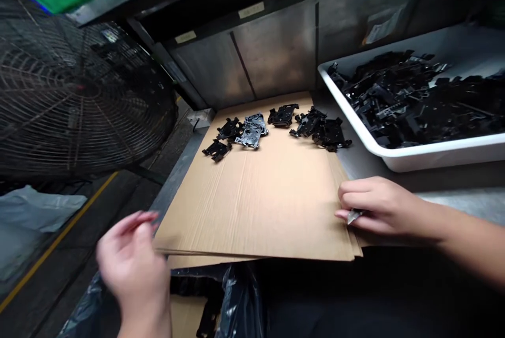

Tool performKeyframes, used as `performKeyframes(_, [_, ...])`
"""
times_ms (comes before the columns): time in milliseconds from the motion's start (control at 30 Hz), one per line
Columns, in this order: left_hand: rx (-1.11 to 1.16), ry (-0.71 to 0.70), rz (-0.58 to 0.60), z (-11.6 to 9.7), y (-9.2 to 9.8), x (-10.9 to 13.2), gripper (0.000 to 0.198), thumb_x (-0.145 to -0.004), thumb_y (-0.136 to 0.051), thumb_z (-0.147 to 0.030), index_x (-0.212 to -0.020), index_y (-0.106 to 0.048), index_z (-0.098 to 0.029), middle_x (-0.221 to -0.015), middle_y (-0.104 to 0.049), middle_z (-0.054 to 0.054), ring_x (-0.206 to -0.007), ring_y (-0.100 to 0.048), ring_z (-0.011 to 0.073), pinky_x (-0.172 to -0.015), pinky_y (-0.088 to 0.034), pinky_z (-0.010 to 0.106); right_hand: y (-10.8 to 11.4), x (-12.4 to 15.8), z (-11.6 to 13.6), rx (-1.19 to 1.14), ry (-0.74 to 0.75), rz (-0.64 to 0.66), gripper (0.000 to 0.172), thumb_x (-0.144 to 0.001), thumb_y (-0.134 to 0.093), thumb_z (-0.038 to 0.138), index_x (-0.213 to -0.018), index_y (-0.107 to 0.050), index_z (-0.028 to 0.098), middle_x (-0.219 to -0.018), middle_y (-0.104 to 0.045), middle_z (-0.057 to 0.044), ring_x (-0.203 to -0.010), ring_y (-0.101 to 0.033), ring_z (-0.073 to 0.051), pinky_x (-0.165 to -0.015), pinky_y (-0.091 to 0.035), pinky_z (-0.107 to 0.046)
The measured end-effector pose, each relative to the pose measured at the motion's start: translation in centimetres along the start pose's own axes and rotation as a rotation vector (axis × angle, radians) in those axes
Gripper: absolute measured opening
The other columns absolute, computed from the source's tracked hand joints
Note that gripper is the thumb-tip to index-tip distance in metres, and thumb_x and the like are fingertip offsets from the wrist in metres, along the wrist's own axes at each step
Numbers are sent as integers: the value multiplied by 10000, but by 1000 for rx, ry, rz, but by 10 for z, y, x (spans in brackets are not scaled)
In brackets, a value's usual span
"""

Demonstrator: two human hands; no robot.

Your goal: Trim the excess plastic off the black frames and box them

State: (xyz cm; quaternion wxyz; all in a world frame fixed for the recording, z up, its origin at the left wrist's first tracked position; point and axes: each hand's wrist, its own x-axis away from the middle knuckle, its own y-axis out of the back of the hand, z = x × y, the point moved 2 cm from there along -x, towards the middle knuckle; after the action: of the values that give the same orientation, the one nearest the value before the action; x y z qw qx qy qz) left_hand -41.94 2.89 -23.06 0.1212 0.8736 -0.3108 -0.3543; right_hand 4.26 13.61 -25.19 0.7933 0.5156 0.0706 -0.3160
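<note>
At the right edge of the cardboard sheets [260,206], my right hand [374,205] is closed on a small shiny piece [354,216]. By their near left corner, my left hand [132,256] is blurred, fingers bent; I can't tell whether it grips anything. Black parts [283,116] and silvery parts [251,135] lie toward the far end, left of a heaped white tub [437,155].

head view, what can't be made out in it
All in the head view:
Left hand: motion blur hides whether it grips anything.
Shiny piece: mostly covered by the right hand.
Shelf labels: print too small to read.
White tray: cut off by the right edge.
Plastic bag: contents partly hidden by cardboard sheets.
</note>
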Motion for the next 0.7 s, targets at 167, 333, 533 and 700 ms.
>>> performKeyframes(167, [-47,-290,448,-56,-140,-63,375,-959,-809,-442,-1243,-770,-201,-1455,-690,121,-1408,-617,336,-1211,-494,602,-1,0,-9,-43,5,-55,339,-1099,-587,246,-770,-516,213,-763,-490,16,-626,-419,-122,-607,-285,-282])
performKeyframes(333, [-73,-320,546,-76,-212,-83,325,-1021,-752,-402,-1257,-741,-179,-1437,-689,132,-1376,-635,323,-1183,-513,605,-3,-3,-17,-42,1,-117,352,-1081,-596,251,-745,-501,210,-754,-500,12,-627,-404,-125,-599,-259,-279])
performKeyframes(533, [85,-166,477,-89,-201,-78,239,-984,-796,-381,-1063,-744,-162,-1254,-736,98,-1267,-669,294,-1125,-545,550,-3,-6,-16,-55,20,-145,328,-1051,-619,228,-744,-505,200,-756,-523,15,-637,-401,-117,-604,-259,-271])
performKeyframes(700, [418,107,372,-109,-164,-31,325,-1025,-722,-478,-1083,-701,-158,-1171,-730,90,-1028,-716,222,-895,-627,418,-3,-5,-10,-124,5,-190,332,-1061,-639,267,-756,-530,195,-760,-534,10,-644,-385,-118,-606,-238,-283])
